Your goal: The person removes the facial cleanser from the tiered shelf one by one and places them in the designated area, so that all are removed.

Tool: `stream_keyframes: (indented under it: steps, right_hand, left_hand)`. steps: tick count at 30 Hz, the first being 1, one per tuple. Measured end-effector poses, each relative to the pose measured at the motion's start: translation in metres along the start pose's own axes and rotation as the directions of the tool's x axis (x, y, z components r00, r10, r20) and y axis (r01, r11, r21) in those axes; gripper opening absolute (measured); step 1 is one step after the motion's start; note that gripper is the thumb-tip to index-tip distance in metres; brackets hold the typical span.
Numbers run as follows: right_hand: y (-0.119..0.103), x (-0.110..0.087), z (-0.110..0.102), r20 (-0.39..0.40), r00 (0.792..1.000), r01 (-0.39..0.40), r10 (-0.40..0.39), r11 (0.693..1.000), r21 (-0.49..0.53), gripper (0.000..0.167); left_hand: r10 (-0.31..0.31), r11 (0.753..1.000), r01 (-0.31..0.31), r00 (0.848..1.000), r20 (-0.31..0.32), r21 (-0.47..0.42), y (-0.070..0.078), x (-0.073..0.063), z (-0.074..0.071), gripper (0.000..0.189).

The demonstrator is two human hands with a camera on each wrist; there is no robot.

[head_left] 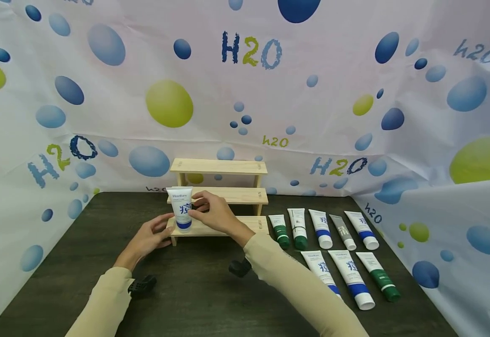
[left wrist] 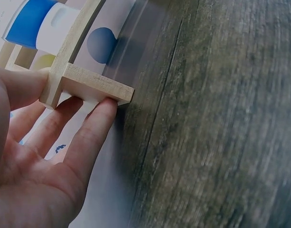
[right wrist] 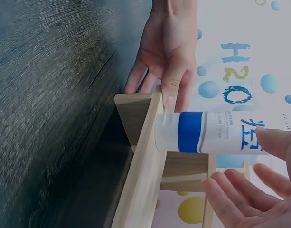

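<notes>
A white squeeze tube [head_left: 181, 206] with a blue band stands upright, cap down, on the lowest step of a three-step wooden display shelf [head_left: 219, 226]. My right hand [head_left: 216, 213] holds the tube from the right, the thumb on its printed front [right wrist: 249, 133]. Its other fingers [right wrist: 230, 194] are spread, clear of the shelf. At the shelf's left end, my left hand [head_left: 148, 238] grips the lowest step, with the thumb [left wrist: 29, 88] at the board's edge and fingertips against the side leg [left wrist: 98, 83]. The tube's cap [left wrist: 55, 26] sits close to that thumb.
To the right, several tubes lie in two rows on the dark wooden table [head_left: 194, 290]: white-and-blue ones [head_left: 352, 276], green-and-white ones [head_left: 379, 276] and a slim grey one [head_left: 343, 231]. The right forearm [head_left: 295, 281] passes beside them. A printed H2O backdrop [head_left: 245, 93] surrounds the table.
</notes>
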State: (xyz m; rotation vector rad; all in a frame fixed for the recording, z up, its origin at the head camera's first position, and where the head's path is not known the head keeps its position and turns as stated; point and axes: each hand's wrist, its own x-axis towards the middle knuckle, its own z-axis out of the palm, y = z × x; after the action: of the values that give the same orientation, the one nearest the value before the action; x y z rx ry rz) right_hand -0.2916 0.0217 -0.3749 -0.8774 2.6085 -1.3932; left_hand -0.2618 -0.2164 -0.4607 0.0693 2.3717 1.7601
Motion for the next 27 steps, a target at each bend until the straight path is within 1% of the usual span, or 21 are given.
stream_keyframes:
  steps: [3, 7, 16, 21, 27]
  right_hand:
    - [-0.001, 0.004, 0.006, 0.001, 1.000, 0.014, -0.014, 1.000, 0.005, 0.043]
    - [-0.002, 0.006, 0.012, -0.010, 0.999, 0.030, -0.030, 0.999, -0.012, 0.041]
    - [-0.003, 0.009, 0.019, -0.099, 0.992, 0.079, -0.079, 0.997, -0.006, 0.030]
    - [-0.001, 0.004, 0.013, -0.099, 0.992, 0.082, -0.081, 0.997, 0.000, 0.029]
    - [0.002, -0.006, -0.004, -0.076, 0.994, 0.075, -0.074, 0.997, 0.004, 0.029]
  left_hand:
    - [-0.003, 1.000, 0.003, 1.000, -0.001, 0.002, -0.001, -0.001, -0.001, 0.062]
    - [-0.003, 1.000, 0.003, 1.000, 0.007, 0.000, 0.000, -0.001, -0.001, 0.063]
    - [-0.002, 1.000, 0.002, 1.000, 0.006, 0.000, 0.001, -0.002, -0.002, 0.061]
    - [-0.005, 1.000, 0.005, 1.000, 0.007, -0.005, 0.000, -0.002, -0.003, 0.062]
    - [-0.014, 1.000, 0.014, 1.000, -0.006, -0.003, 0.000, 0.000, -0.002, 0.063]
